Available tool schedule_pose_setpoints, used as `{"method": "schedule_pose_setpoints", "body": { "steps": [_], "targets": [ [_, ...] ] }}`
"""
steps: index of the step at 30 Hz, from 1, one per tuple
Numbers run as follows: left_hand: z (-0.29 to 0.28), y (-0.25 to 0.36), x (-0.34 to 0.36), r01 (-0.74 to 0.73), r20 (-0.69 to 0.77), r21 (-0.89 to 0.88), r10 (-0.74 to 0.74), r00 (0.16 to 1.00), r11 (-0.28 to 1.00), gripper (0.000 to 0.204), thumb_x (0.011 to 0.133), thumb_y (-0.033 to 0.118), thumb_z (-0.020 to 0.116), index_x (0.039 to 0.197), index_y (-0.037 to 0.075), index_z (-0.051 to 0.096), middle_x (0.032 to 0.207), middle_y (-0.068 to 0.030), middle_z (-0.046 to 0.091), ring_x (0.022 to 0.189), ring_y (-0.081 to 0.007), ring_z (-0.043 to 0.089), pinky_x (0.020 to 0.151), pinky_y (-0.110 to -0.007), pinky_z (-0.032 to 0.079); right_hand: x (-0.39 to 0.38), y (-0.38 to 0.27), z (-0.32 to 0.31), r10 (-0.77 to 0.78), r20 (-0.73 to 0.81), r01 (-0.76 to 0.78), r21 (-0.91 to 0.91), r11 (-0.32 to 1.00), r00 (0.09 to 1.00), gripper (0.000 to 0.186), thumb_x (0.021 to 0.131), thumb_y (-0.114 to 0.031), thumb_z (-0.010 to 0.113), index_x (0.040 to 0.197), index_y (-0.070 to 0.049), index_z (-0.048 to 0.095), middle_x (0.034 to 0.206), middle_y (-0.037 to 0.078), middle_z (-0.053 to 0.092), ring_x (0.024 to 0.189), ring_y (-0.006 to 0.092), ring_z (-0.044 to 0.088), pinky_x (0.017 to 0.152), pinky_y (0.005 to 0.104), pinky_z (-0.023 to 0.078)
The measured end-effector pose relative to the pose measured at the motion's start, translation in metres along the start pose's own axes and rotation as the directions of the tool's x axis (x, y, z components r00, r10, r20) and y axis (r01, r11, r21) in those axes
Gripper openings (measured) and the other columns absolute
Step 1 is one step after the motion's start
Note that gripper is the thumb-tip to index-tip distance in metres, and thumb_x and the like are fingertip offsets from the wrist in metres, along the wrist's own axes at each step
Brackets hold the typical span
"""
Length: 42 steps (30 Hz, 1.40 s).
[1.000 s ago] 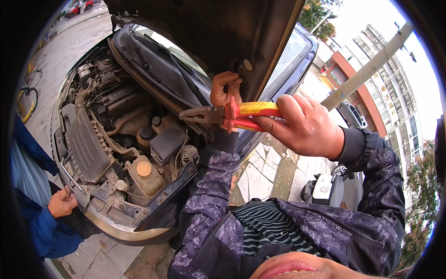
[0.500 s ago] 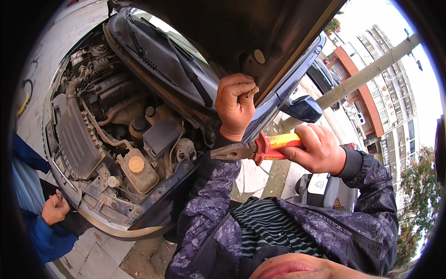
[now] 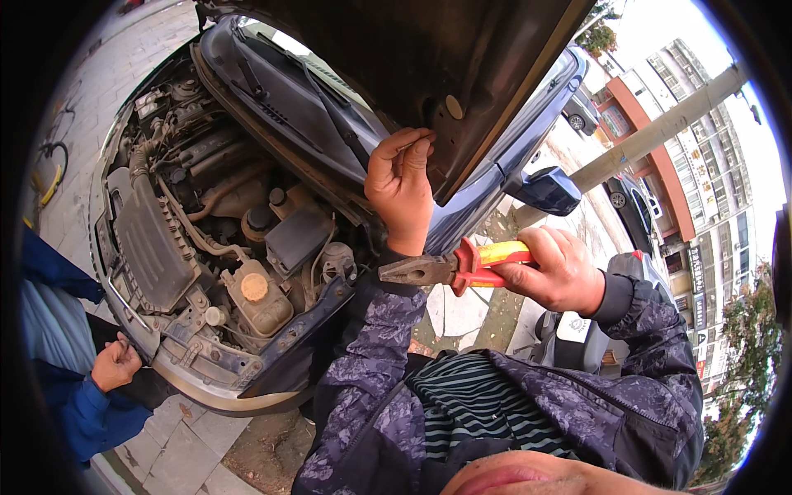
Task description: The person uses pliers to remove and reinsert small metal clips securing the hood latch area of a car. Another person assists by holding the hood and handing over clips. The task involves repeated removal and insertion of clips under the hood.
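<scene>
My left hand [image 3: 399, 195] is raised to the underside of the open car hood [image 3: 483, 91], close to its lower corner. Its thumb and forefinger are pinched together on something small and thin that I cannot make out. My right hand [image 3: 554, 271] grips a pair of combination pliers [image 3: 481, 264] by the red and yellow handles. The dark metal jaws point left, in front of my left wrist, and look closed on nothing.
On the left lies the exposed engine bay [image 3: 247, 223], with a coolant tank [image 3: 257, 293] near its front corner. Another person's hand [image 3: 115, 365] is beside the bumper. A side mirror [image 3: 546, 191] and a slanting pole [image 3: 660, 124] stand to the right.
My left hand has shifted a little left along the hood's underside, its fingertips slightly higher. The pliers stay in my right hand, almost unmoved. The view has tilted slightly.
</scene>
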<state>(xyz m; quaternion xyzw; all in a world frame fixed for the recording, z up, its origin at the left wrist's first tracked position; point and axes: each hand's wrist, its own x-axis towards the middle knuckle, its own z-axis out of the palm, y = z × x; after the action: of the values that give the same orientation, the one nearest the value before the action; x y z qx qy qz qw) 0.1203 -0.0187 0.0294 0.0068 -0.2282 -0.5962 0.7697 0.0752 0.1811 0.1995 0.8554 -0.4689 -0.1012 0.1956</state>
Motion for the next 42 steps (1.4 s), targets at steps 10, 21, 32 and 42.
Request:
{"method": "schedule_pose_setpoints", "body": {
  "steps": [10,21,32,42],
  "targets": [
    [0.003,-0.016,0.007,-0.027,-0.007,0.055,0.028,1.0,0.998,0.015,0.101,0.0,0.079,0.114,0.002,0.072,0.115,-0.006,0.076,0.097,-0.0106,0.071,0.089,-0.024,0.058,-0.016,-0.004,0.009,0.066,0.032,-0.068,0.033,0.997,0.997,0.041,0.085,-0.025,0.078,0.126,-0.021,0.078,0.098,0.008,0.055,0.076,0.0229,0.062,0.058,0.0378,0.048],
    [0.003,-0.013,0.017,-0.397,0.195,0.398,0.346,0.918,0.827,0.02,0.095,0.0,0.085,0.11,0.005,0.073,0.111,-0.0099,0.074,0.097,-0.022,0.072,0.087,-0.032,0.059,0.022,0.007,-0.017,0.182,0.04,-0.179,-0.083,0.98,0.982,0.05,0.079,-0.034,0.092,0.12,-0.012,0.076,0.106,0.013,0.059,0.082,0.0277,0.065,0.062,0.0396,0.05],
    [0.008,-0.025,0.012,-0.135,0.098,-0.064,0.141,0.985,0.989,0.017,0.096,-0.006,0.08,0.109,0.003,0.072,0.116,-0.0108,0.07,0.102,-0.0195,0.072,0.089,-0.03,0.06,0.06,0.005,-0.042,0.097,-0.118,-0.133,-0.364,0.922,0.988,0.028,0.081,-0.028,0.085,0.101,-0.013,0.073,0.094,0.006,0.051,0.071,0.0181,0.058,0.055,0.0324,0.047],
    [0.011,-0.027,0.015,-0.356,0.087,0.254,0.345,0.935,0.9,0.021,0.092,-0.011,0.08,0.104,0.003,0.071,0.107,-0.0081,0.072,0.095,-0.0184,0.071,0.084,-0.03,0.059,0.071,-0.004,-0.047,-0.041,-0.228,-0.05,-0.38,0.924,0.973,0.027,0.089,-0.027,0.084,0.086,-0.009,0.065,0.093,0.008,0.052,0.072,0.0198,0.06,0.054,0.0341,0.048]
  ]
}}
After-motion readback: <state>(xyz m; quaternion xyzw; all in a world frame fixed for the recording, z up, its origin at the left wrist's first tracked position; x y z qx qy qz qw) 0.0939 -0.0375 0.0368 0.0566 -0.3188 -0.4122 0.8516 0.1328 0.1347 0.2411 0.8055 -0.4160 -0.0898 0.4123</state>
